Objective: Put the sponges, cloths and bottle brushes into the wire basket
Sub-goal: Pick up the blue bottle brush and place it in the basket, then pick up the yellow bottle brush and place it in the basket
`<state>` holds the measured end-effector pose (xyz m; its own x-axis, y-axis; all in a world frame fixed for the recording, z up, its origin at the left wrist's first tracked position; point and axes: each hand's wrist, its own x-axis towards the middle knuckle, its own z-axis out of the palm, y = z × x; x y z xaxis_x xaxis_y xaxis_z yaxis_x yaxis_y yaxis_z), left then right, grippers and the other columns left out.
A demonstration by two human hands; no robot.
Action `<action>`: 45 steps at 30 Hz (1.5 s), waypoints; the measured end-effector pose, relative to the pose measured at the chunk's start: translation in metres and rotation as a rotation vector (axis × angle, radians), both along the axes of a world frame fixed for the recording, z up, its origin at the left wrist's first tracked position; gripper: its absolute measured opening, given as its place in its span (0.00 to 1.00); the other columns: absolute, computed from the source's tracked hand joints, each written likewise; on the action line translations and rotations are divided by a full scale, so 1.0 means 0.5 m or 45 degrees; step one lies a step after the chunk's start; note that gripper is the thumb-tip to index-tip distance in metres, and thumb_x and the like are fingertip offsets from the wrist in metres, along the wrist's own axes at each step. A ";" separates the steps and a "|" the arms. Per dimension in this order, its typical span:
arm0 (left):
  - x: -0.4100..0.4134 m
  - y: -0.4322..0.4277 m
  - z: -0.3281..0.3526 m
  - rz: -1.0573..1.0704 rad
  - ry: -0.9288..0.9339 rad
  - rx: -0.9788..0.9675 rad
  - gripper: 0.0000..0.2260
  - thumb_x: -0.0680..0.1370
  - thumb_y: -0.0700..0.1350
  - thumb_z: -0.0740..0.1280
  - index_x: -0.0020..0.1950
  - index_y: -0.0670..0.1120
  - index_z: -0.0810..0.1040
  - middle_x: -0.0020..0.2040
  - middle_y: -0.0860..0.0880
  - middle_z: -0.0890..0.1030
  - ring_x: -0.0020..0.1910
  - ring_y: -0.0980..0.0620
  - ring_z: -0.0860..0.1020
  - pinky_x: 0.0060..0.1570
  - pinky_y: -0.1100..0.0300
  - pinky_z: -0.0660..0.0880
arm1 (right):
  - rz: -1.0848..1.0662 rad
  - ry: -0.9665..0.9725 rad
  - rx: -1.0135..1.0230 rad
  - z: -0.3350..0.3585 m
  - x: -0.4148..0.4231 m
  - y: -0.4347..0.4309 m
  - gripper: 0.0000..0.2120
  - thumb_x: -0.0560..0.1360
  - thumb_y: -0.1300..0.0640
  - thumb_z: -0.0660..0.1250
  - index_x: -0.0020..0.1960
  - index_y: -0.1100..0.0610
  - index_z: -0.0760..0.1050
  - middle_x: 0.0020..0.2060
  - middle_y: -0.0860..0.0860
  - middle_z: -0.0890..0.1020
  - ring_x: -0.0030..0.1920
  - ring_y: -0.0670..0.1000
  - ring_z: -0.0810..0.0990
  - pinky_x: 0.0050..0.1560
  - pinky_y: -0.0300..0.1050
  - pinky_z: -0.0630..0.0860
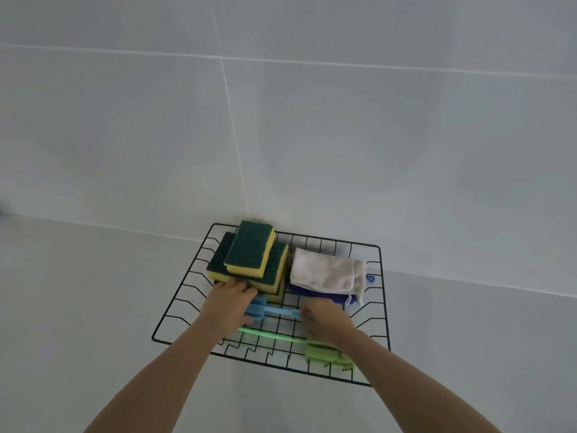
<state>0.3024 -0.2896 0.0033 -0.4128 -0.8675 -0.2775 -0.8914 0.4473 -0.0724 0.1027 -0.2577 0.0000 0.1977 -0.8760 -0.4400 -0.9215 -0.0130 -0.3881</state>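
1. Head view: the left hand [229,303] lies over the foam head of a blue plastic bottle brush [274,311], fingers curled around it.
2. The right hand [326,320] pinches the handle end of the same brush, fingers closed on it.
3. The brush lies inside the black wire basket [382,295] on a grey counter [78,292].
4. A green plastic bottle brush [312,346] lies just in front of it.
5. Stacked yellow-and-green sponges [249,254] fill the back left.
6. A folded whitish cloth [324,273] rests on a blue cloth [331,297], back right.

Both hands [229,303] grip blue brush [276,311] in basket [175,310].
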 end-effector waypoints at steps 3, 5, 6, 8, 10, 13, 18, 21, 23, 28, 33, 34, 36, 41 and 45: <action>0.003 0.007 -0.006 0.023 -0.063 0.030 0.20 0.74 0.52 0.64 0.64 0.48 0.69 0.65 0.49 0.74 0.64 0.48 0.70 0.62 0.54 0.68 | 0.042 0.026 0.045 -0.008 0.001 0.007 0.12 0.78 0.57 0.57 0.58 0.59 0.73 0.56 0.58 0.79 0.54 0.57 0.77 0.48 0.47 0.75; 0.003 0.010 -0.004 0.030 -0.087 0.012 0.21 0.74 0.53 0.64 0.66 0.49 0.68 0.66 0.49 0.73 0.66 0.49 0.69 0.64 0.54 0.67 | 0.072 0.015 0.049 -0.004 0.000 0.014 0.14 0.78 0.56 0.57 0.61 0.58 0.72 0.58 0.58 0.77 0.57 0.57 0.76 0.53 0.48 0.74; 0.002 0.012 0.000 0.035 -0.088 0.003 0.22 0.75 0.54 0.64 0.66 0.49 0.68 0.66 0.49 0.73 0.66 0.49 0.69 0.64 0.54 0.66 | 0.076 0.002 0.044 0.003 -0.002 0.019 0.15 0.79 0.55 0.57 0.63 0.57 0.71 0.59 0.57 0.77 0.58 0.57 0.75 0.54 0.49 0.74; -0.003 0.017 0.014 0.052 -0.058 -0.005 0.22 0.74 0.54 0.64 0.66 0.49 0.68 0.66 0.49 0.73 0.66 0.49 0.69 0.64 0.55 0.66 | 0.056 -0.046 0.024 0.018 -0.010 0.027 0.16 0.79 0.53 0.56 0.64 0.56 0.70 0.59 0.56 0.76 0.57 0.56 0.76 0.55 0.49 0.74; -0.011 0.025 0.031 0.074 0.023 -0.017 0.22 0.74 0.54 0.65 0.65 0.49 0.69 0.65 0.50 0.74 0.64 0.50 0.70 0.63 0.55 0.67 | 0.026 -0.090 -0.008 0.028 -0.022 0.037 0.16 0.79 0.52 0.57 0.64 0.56 0.70 0.58 0.56 0.77 0.53 0.55 0.77 0.56 0.50 0.77; -0.034 0.045 0.059 0.090 0.162 -0.032 0.21 0.74 0.54 0.66 0.65 0.50 0.69 0.63 0.51 0.75 0.62 0.52 0.72 0.61 0.57 0.68 | 0.004 -0.081 -0.035 0.051 -0.052 0.058 0.20 0.79 0.48 0.56 0.68 0.55 0.66 0.62 0.55 0.76 0.54 0.53 0.76 0.58 0.50 0.76; -0.113 0.077 0.116 -0.014 0.185 -0.066 0.24 0.75 0.58 0.62 0.68 0.48 0.67 0.63 0.50 0.75 0.61 0.52 0.72 0.62 0.58 0.68 | 0.031 -0.090 -0.170 0.099 -0.125 0.107 0.31 0.79 0.44 0.54 0.77 0.50 0.44 0.77 0.53 0.51 0.77 0.53 0.50 0.76 0.52 0.54; -0.177 0.095 0.147 -0.099 0.231 -0.102 0.27 0.76 0.60 0.61 0.71 0.49 0.64 0.70 0.50 0.70 0.69 0.51 0.67 0.69 0.54 0.63 | -0.019 -0.030 -0.240 0.122 -0.178 0.146 0.34 0.79 0.41 0.51 0.76 0.50 0.37 0.77 0.52 0.42 0.77 0.53 0.41 0.76 0.53 0.45; -0.225 0.110 0.165 -0.145 0.264 -0.107 0.30 0.75 0.61 0.60 0.73 0.49 0.60 0.74 0.49 0.63 0.74 0.49 0.60 0.72 0.50 0.56 | -0.067 0.023 -0.275 0.136 -0.217 0.177 0.34 0.79 0.39 0.48 0.75 0.49 0.34 0.77 0.52 0.38 0.77 0.53 0.38 0.76 0.53 0.42; -0.365 0.158 0.184 -0.308 0.311 -0.076 0.55 0.54 0.79 0.28 0.75 0.54 0.50 0.78 0.50 0.48 0.77 0.49 0.45 0.74 0.45 0.46 | -0.229 0.131 -0.288 0.157 -0.332 0.279 0.37 0.72 0.32 0.39 0.74 0.47 0.31 0.76 0.52 0.34 0.76 0.54 0.34 0.75 0.54 0.38; -0.525 0.226 0.166 -0.490 0.301 -0.012 0.60 0.47 0.79 0.26 0.76 0.55 0.45 0.78 0.50 0.43 0.77 0.50 0.41 0.74 0.43 0.41 | -0.439 0.188 -0.270 0.157 -0.460 0.399 0.49 0.56 0.28 0.29 0.74 0.47 0.30 0.76 0.52 0.34 0.76 0.55 0.34 0.75 0.54 0.38; -0.557 0.241 0.161 -0.529 0.306 0.010 0.60 0.47 0.80 0.27 0.76 0.55 0.45 0.78 0.49 0.43 0.77 0.50 0.40 0.74 0.43 0.40 | -0.481 0.194 -0.256 0.155 -0.485 0.423 0.49 0.56 0.28 0.29 0.74 0.47 0.30 0.76 0.52 0.33 0.76 0.55 0.34 0.75 0.54 0.38; -0.618 0.272 0.149 -0.603 0.307 0.056 0.60 0.47 0.81 0.31 0.76 0.55 0.44 0.78 0.49 0.43 0.77 0.50 0.41 0.74 0.43 0.40 | -0.562 0.207 -0.223 0.148 -0.535 0.471 0.49 0.56 0.28 0.29 0.74 0.47 0.31 0.76 0.52 0.34 0.76 0.55 0.35 0.75 0.54 0.39; -0.756 0.351 0.118 -0.730 0.280 0.159 0.53 0.57 0.78 0.50 0.76 0.53 0.43 0.78 0.50 0.44 0.77 0.50 0.41 0.74 0.46 0.41 | -0.749 0.254 -0.114 0.113 -0.650 0.577 0.36 0.76 0.34 0.45 0.75 0.48 0.32 0.76 0.51 0.35 0.77 0.55 0.36 0.76 0.54 0.40; -0.838 0.409 0.078 -0.785 0.249 0.240 0.46 0.68 0.67 0.64 0.76 0.51 0.43 0.78 0.49 0.45 0.77 0.50 0.43 0.75 0.48 0.43 | -0.829 0.256 -0.030 0.076 -0.715 0.648 0.35 0.78 0.38 0.49 0.75 0.48 0.32 0.76 0.51 0.35 0.77 0.54 0.36 0.76 0.54 0.41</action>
<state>-0.1168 -0.0849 0.0423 -0.8752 -0.4008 -0.2710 -0.4574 0.8679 0.1938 -0.2546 0.0664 0.0380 -0.4567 -0.7986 -0.3920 -0.7987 0.5621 -0.2146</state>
